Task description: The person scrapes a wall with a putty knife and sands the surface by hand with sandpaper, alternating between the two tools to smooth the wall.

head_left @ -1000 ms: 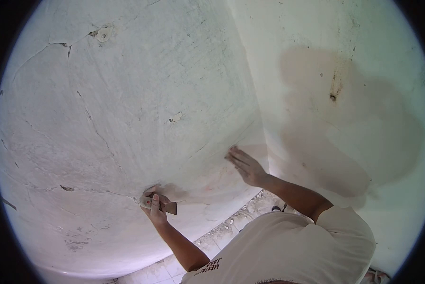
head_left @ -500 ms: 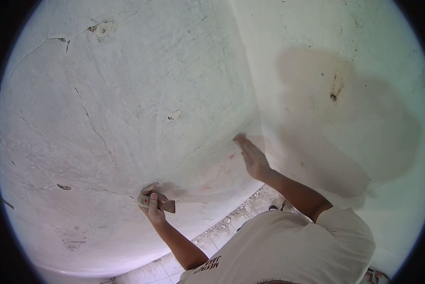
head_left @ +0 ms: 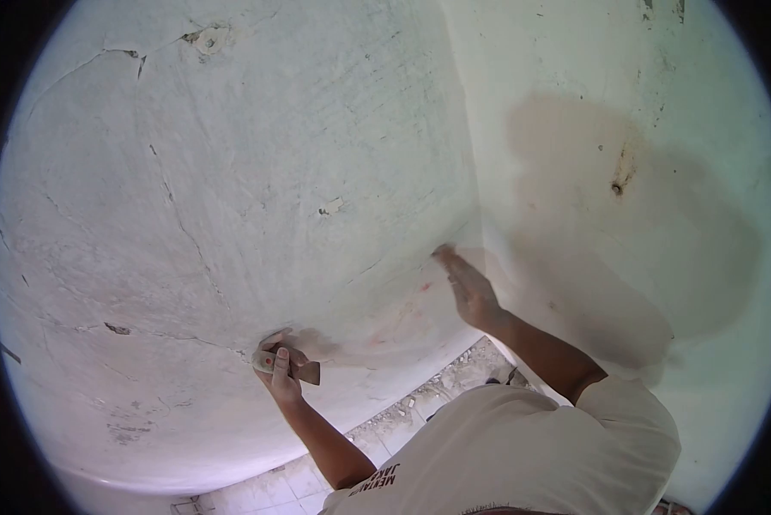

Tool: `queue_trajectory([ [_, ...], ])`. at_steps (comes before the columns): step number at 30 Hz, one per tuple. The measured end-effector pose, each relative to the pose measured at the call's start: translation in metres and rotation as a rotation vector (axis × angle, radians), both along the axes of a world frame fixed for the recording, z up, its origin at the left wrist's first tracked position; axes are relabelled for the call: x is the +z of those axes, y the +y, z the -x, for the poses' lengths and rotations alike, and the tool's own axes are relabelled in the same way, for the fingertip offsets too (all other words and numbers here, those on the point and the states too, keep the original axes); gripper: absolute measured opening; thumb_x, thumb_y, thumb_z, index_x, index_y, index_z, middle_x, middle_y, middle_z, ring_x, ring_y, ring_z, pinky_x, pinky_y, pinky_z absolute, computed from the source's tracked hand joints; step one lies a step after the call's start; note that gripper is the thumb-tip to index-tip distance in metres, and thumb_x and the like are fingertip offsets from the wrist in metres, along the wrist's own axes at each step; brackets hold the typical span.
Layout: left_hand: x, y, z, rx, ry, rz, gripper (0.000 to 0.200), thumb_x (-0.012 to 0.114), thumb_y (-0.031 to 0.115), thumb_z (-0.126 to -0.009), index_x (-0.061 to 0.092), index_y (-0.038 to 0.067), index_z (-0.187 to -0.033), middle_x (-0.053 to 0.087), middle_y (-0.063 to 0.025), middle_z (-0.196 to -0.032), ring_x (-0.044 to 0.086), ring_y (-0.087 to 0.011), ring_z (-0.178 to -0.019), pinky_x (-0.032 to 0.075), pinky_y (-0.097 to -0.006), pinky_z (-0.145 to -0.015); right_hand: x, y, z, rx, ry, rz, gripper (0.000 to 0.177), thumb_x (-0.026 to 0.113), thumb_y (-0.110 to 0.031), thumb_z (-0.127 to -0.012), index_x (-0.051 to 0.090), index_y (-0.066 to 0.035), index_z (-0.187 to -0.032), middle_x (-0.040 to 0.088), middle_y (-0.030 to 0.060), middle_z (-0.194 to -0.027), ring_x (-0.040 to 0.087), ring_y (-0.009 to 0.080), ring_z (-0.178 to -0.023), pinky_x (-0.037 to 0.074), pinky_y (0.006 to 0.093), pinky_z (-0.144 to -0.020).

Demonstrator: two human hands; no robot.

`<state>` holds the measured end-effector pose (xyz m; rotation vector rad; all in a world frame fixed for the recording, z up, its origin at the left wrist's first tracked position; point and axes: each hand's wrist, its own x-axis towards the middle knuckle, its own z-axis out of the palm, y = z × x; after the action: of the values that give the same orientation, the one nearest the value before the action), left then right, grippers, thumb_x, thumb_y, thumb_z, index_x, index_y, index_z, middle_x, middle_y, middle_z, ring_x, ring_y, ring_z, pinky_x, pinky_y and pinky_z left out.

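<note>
My left hand [head_left: 280,371] is closed around a scraper [head_left: 306,372] with a pale handle and a flat, brownish metal blade pointing right. It is close to the lower part of a white, scuffed wall [head_left: 257,172], under a thin crack. Farther right, my right hand [head_left: 473,296] lies against the same wall near the corner, its fingers stretched out and slightly blurred. Its fingertips look darker, and I cannot make out whether anything is under them. Faint reddish marks [head_left: 426,287] show on the wall beside this hand.
An adjoining wall [head_left: 565,51] on the right carries a broad shadow and a rusty hole [head_left: 617,188]. Cracks and chipped spots [head_left: 331,206] mark the left wall. Below, debris [head_left: 415,399] lies along the edge of the tiled floor [head_left: 265,491].
The view has shifted a little, so the wall marks appear farther right. My right hand appears slightly right and lower. My left hand keeps its hold on the scraper.
</note>
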<state>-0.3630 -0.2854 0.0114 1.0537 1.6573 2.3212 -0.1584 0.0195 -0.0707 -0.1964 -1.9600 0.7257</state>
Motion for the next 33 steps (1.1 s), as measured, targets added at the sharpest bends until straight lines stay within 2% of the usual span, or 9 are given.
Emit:
queue_trajectory([
  [4,0.005,0.002,-0.003,0.042,0.015,0.025,0.036,0.071,0.022,-0.085,0.058,-0.005,-0.105,0.060,-0.0099,-0.070,0.054,-0.0141,-0.049,0.048,-0.0288,-0.050,0.014,0.024,-0.006,-0.111,0.095,0.129,0.049,0.039,0.012,-0.092,0.039,0.005,-0.140,0.050,0.0191,-0.138,0.044,0.0280,-0.132,0.035,0.0330,-0.108],
  [11,0.005,0.004,-0.004,0.066,0.011,0.005,0.039,0.072,0.024,-0.084,0.058,-0.005,-0.105,0.061,-0.0101,-0.070,0.054,-0.0141,-0.048,0.046,-0.0275,-0.047,-0.011,-0.019,0.038,-0.104,0.182,0.189,0.046,0.042,0.008,-0.093,0.039,0.006,-0.139,0.050,0.0223,-0.136,0.046,0.0324,-0.130,0.036,0.0372,-0.108],
  [14,0.004,0.005,-0.003,0.060,0.017,0.012,0.039,0.073,0.025,-0.083,0.058,-0.005,-0.105,0.060,-0.0095,-0.067,0.054,-0.0141,-0.048,0.045,-0.0267,-0.046,-0.010,-0.045,0.036,-0.034,0.018,-0.082,0.046,0.045,0.010,-0.090,0.042,0.006,-0.137,0.051,0.0222,-0.135,0.049,0.0349,-0.127,0.037,0.0390,-0.108],
  [19,0.005,0.006,-0.005,0.075,0.018,0.010,0.039,0.073,0.025,-0.083,0.059,-0.004,-0.104,0.059,-0.0085,-0.061,0.055,-0.0144,-0.047,0.043,-0.0248,-0.044,-0.016,-0.025,0.024,0.001,0.078,-0.044,0.047,0.043,0.014,-0.089,0.043,0.006,-0.136,0.051,0.0206,-0.136,0.047,0.0333,-0.129,0.036,0.0383,-0.109],
  [21,0.006,0.004,-0.003,0.060,0.017,0.023,0.038,0.072,0.025,-0.084,0.059,-0.004,-0.105,0.060,-0.0093,-0.063,0.055,-0.0145,-0.048,0.043,-0.0246,-0.044,-0.007,-0.004,0.019,0.000,0.260,0.190,0.050,0.041,0.014,-0.091,0.037,0.006,-0.140,0.050,0.0201,-0.138,0.048,0.0304,-0.129,0.035,0.0354,-0.108],
  [24,0.001,0.002,-0.001,0.068,0.017,0.020,0.037,0.072,0.024,-0.084,0.059,-0.004,-0.105,0.061,-0.0104,-0.066,0.056,-0.0146,-0.048,0.043,-0.0251,-0.044,-0.006,0.022,0.017,-0.183,0.122,0.113,0.051,0.039,0.013,-0.092,0.034,0.006,-0.142,0.047,0.0208,-0.140,0.046,0.0293,-0.131,0.035,0.0344,-0.107],
  [27,0.002,0.004,-0.001,0.052,0.024,0.006,0.036,0.071,0.023,-0.085,0.058,-0.004,-0.105,0.062,-0.0115,-0.068,0.055,-0.0148,-0.049,0.045,-0.0262,-0.045,-0.007,-0.012,0.030,-0.050,0.190,0.342,0.049,0.042,0.007,-0.093,0.036,0.004,-0.142,0.043,0.0234,-0.142,0.044,0.0331,-0.132,0.035,0.0370,-0.109],
  [31,-0.004,-0.005,0.007,-0.007,0.017,0.038,0.033,0.071,0.018,-0.085,0.058,-0.001,-0.109,0.065,-0.0183,-0.095,0.055,-0.0154,-0.052,0.048,-0.0310,-0.048,-0.026,-0.041,0.035,-0.028,-0.013,-0.035,0.050,0.044,0.008,-0.091,0.039,0.003,-0.140,0.042,0.0237,-0.142,0.042,0.0375,-0.131,0.036,0.0408,-0.110],
  [33,-0.004,-0.003,0.004,-0.010,0.025,0.019,0.034,0.070,0.018,-0.085,0.058,-0.002,-0.109,0.065,-0.0179,-0.095,0.055,-0.0152,-0.052,0.048,-0.0313,-0.048,-0.028,-0.034,0.029,-0.027,0.006,-0.036,0.049,0.045,0.008,-0.091,0.041,0.003,-0.139,0.042,0.0228,-0.142,0.042,0.0369,-0.131,0.036,0.0407,-0.110],
])
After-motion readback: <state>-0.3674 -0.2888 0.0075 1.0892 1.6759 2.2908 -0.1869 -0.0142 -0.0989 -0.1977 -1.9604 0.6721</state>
